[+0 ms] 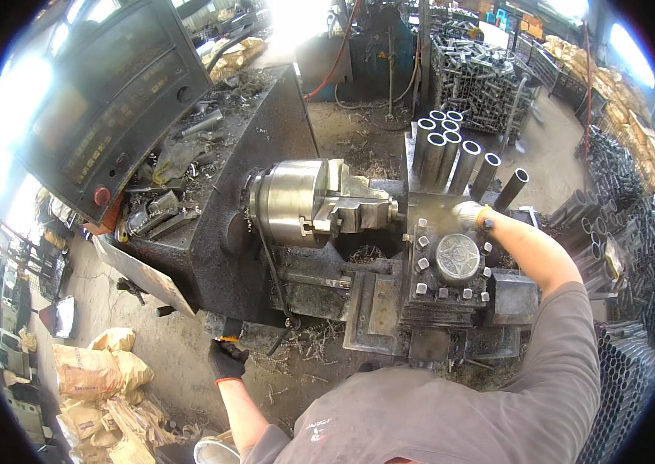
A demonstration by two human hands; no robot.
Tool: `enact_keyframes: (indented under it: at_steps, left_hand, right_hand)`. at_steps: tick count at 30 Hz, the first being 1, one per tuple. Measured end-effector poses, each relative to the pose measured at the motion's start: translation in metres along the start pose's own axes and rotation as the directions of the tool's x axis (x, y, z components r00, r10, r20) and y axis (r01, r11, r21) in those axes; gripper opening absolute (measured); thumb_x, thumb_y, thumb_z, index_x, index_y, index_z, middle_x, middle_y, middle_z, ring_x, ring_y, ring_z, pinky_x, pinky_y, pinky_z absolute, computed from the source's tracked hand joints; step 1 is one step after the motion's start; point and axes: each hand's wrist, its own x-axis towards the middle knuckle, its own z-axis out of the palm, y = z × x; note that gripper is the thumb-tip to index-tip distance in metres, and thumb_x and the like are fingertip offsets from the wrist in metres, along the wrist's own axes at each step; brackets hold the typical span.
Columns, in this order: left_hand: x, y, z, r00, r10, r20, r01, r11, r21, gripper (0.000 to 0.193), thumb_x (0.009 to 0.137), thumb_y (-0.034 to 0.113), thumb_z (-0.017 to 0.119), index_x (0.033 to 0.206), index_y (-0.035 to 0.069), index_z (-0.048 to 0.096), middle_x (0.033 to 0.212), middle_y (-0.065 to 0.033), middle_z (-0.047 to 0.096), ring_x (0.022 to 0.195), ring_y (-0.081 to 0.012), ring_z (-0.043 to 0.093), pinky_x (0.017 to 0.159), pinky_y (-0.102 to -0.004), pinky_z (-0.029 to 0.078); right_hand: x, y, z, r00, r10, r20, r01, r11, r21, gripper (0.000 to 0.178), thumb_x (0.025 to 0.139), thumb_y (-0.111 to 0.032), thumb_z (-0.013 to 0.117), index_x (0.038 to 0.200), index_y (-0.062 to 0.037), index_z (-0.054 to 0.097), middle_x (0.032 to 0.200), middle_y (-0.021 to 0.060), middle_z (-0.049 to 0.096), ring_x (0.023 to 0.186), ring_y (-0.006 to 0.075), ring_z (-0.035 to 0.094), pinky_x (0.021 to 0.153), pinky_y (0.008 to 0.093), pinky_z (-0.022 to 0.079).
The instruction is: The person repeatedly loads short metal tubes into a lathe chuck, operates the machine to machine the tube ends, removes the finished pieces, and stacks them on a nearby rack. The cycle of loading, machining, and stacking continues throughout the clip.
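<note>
My left hand (228, 360), in a black glove with an orange cuff, is low at the front of a lathe (227, 201). Its fingers are curled just below a small orange-coloured part (227, 339) under the machine's edge; what they hold, if anything, is hidden. My right hand (470, 213), in a pale glove with a yellow cuff, reaches past the square tool post (457, 257). It is beside several upright steel tubes (466, 166), its fingers blurred and partly hidden. Left of the tool post sits the metal chuck (292, 203) with its stepped jaws (358, 205).
A control panel (103, 100) with a red button (101, 196) stands at the left. Wire baskets of metal parts (482, 77) are behind. More tubes (594, 232) lie at the right, near a honeycomb-like stack of tube ends (623, 387). Paper sacks (99, 371) lie on the floor.
</note>
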Motion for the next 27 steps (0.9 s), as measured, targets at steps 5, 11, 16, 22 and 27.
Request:
enact_keyframes:
  at_steps: [5,11,16,22,27]
  left_hand:
    - [0.031,-0.016,-0.017,0.945,0.328,0.019,-0.326,0.93,0.17,0.043,0.109,0.053,0.055,0.092,0.017,0.068,0.069,-0.0016,0.062,0.05,-0.0178,0.053,0.048,-0.0406,0.048]
    - [-0.07,0.022,0.043,0.324,0.946,0.003,-0.464,0.156,0.872,0.042,0.108,0.041,0.064,0.129,0.005,0.069,0.106,-0.0148,0.074,0.093,-0.0311,0.073,0.081,-0.0486,0.06]
    - [-0.161,0.144,0.178,-0.475,0.685,0.553,-0.539,-0.723,0.432,0.033,0.101,0.017,0.069,0.132,0.005,0.068,0.121,-0.0163,0.075,0.11,-0.0379,0.071,0.096,-0.0476,0.056]
    - [-0.126,0.276,0.344,0.236,0.775,0.586,-0.289,-0.519,0.804,0.071,0.107,0.046,0.048,0.168,0.014,0.032,0.141,-0.0238,0.069,0.125,-0.0433,0.068,0.105,-0.0553,0.052]
    - [-0.123,0.289,0.365,0.341,0.785,0.517,-0.273,-0.444,0.853,0.074,0.105,0.048,0.051,0.17,0.02,0.029,0.148,-0.0264,0.064,0.129,-0.0477,0.066,0.104,-0.0585,0.052]
  right_hand:
    - [-0.055,-0.014,-0.042,0.952,0.078,-0.295,-0.117,0.986,-0.117,0.023,0.073,-0.021,0.078,0.093,-0.009,0.08,0.089,0.019,0.077,0.086,0.0373,0.076,0.075,0.0457,0.06]
    - [-0.154,-0.045,-0.105,0.743,0.519,-0.423,-0.255,0.804,0.538,0.049,0.081,-0.039,0.085,0.119,-0.0098,0.073,0.096,0.0167,0.079,0.091,0.0333,0.078,0.083,0.0455,0.06]
    - [-0.228,-0.12,-0.102,0.207,0.619,-0.757,0.211,0.728,0.653,0.037,0.087,-0.012,0.084,0.123,-0.0082,0.073,0.102,0.0121,0.081,0.092,0.0242,0.08,0.082,0.0366,0.064]
    - [-0.303,-0.253,-0.04,0.491,0.224,-0.842,0.435,0.775,0.459,0.038,0.078,-0.003,0.086,0.114,-0.0065,0.075,0.105,0.0115,0.08,0.088,0.021,0.078,0.08,0.0345,0.065]
    - [-0.272,-0.304,0.047,0.716,0.474,-0.512,0.124,0.636,0.762,0.036,0.078,-0.019,0.087,0.11,-0.0095,0.074,0.091,0.0155,0.079,0.089,0.0351,0.08,0.078,0.0437,0.065]
